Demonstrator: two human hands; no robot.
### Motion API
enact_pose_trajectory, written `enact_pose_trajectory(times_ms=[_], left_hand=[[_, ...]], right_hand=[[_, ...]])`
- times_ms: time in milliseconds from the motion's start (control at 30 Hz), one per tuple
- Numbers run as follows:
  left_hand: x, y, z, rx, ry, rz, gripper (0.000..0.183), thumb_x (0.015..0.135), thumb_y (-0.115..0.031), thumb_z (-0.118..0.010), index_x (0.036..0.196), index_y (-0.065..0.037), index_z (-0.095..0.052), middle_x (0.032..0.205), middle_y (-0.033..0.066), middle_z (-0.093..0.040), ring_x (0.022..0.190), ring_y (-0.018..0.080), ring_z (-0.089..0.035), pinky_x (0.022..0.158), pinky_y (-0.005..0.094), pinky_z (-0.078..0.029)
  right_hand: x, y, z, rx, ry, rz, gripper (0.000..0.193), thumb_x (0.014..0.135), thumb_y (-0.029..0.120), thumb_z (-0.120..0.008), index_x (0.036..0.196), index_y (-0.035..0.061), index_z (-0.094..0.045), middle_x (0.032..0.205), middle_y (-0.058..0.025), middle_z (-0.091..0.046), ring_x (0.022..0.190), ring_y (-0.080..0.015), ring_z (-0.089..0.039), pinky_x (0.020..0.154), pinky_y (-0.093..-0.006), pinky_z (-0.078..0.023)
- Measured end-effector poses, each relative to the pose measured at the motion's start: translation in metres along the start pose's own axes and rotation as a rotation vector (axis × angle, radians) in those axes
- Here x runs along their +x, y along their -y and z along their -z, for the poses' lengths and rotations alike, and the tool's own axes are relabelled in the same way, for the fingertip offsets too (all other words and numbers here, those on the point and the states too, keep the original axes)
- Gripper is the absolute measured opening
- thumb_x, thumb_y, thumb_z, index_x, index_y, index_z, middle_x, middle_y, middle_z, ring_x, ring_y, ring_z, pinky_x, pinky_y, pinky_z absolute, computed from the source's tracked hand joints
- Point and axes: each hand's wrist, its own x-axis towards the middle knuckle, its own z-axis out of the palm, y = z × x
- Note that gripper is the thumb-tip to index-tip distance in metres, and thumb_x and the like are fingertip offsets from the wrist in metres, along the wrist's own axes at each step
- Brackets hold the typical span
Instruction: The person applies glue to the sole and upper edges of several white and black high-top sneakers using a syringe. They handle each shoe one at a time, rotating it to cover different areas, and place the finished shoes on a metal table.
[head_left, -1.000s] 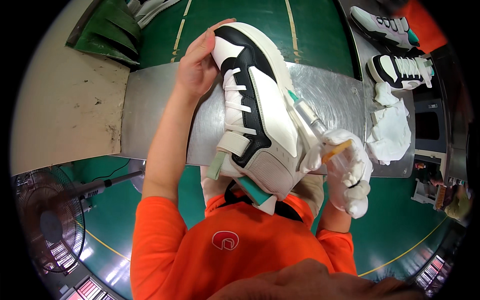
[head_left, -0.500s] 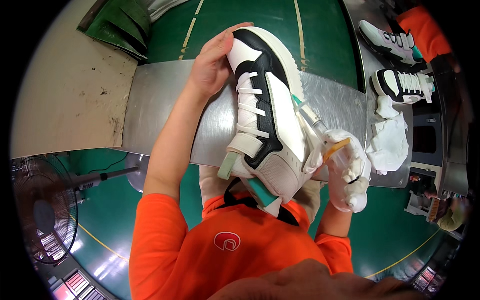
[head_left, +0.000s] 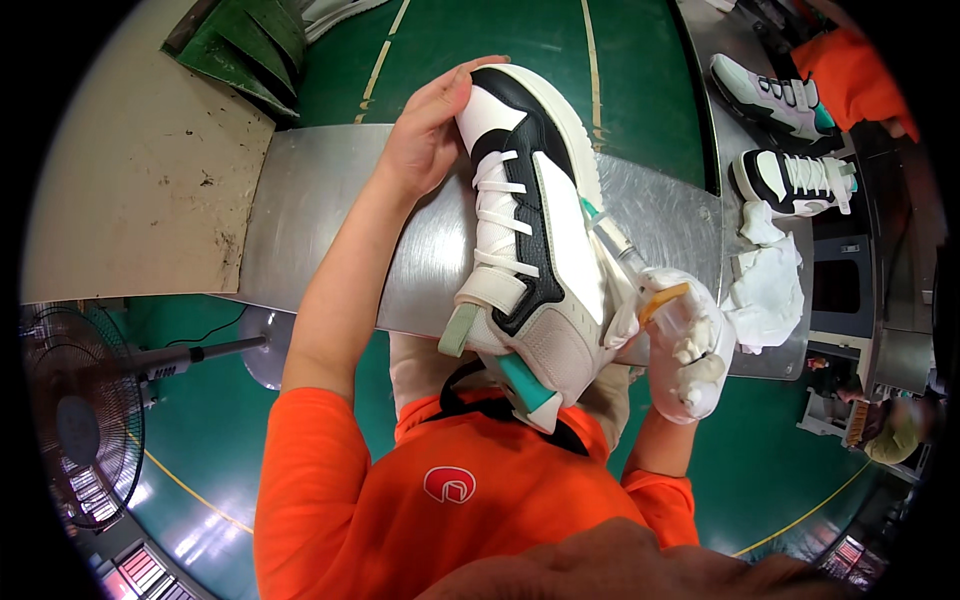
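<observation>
A white, black and grey sneaker (head_left: 568,235) with white laces and a strap is held up in front of me, toe pointing away. A teal insert (head_left: 525,380) sticks out at its heel opening. My left hand (head_left: 428,130) is closed around the toe, fingers partly hidden behind it. My right hand (head_left: 685,345), covered in a white glove or cloth with lumpy residue, grips a clear syringe (head_left: 615,240). Its teal tip meets the seam between upper and sole. A yellow band (head_left: 663,298) crosses near those fingers, which the covering partly hides.
A metal ledge (head_left: 330,200) lies under the shoe, beside a green conveyor belt (head_left: 480,40). Two more sneakers (head_left: 765,100) and crumpled white cloth (head_left: 765,290) rest at the right. A person's orange sleeve (head_left: 855,75) shows there. A fan (head_left: 80,420) stands at left.
The syringe tip stays at about the same part of the sole seam, and my right hand has turned slightly. The whole view has shifted a little; my left hand still holds the toe.
</observation>
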Motion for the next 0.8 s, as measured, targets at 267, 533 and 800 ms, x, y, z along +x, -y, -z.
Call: enact_pose_trajectory(times_ms=[267, 533, 800], left_hand=[[-0.001, -0.002, -0.001, 0.002, 0.010, 0.001, 0.048, 0.097, -0.032, -0.050, 0.130, 0.002, -0.048, 0.119, 0.0114, -0.059, 0.111, 0.0191, -0.055, 0.099, 0.0311, -0.042], [-0.002, -0.003, -0.001, 0.040, 0.039, 0.000, 0.052, 0.098, -0.030, -0.046, 0.136, 0.005, -0.040, 0.124, 0.0142, -0.055, 0.116, 0.0221, -0.052, 0.101, 0.0324, -0.039], [-0.004, -0.004, -0.003, 0.051, 0.009, -0.008, 0.051, 0.096, -0.029, -0.048, 0.134, 0.004, -0.042, 0.125, 0.0145, -0.054, 0.116, 0.0226, -0.052, 0.102, 0.0331, -0.039]], right_hand=[[0.031, -0.005, -0.008, 0.099, 0.155, 0.352, 0.063, 0.068, 0.027, -0.067, 0.123, 0.0027, -0.048, 0.129, -0.0151, -0.044, 0.113, -0.0277, -0.050, 0.099, -0.0402, -0.039], [0.059, 0.004, -0.048, -0.304, -0.043, 0.254, 0.071, 0.070, 0.013, -0.074, 0.131, 0.0026, -0.040, 0.110, -0.0107, -0.057, 0.105, -0.0214, -0.058, 0.091, -0.0331, -0.045], [0.055, 0.022, -0.043, -0.256, -0.080, 0.097, 0.055, 0.076, 0.007, -0.069, 0.127, 0.0043, -0.047, 0.102, -0.0076, -0.059, 0.093, -0.0153, -0.059, 0.081, -0.0267, -0.048]])
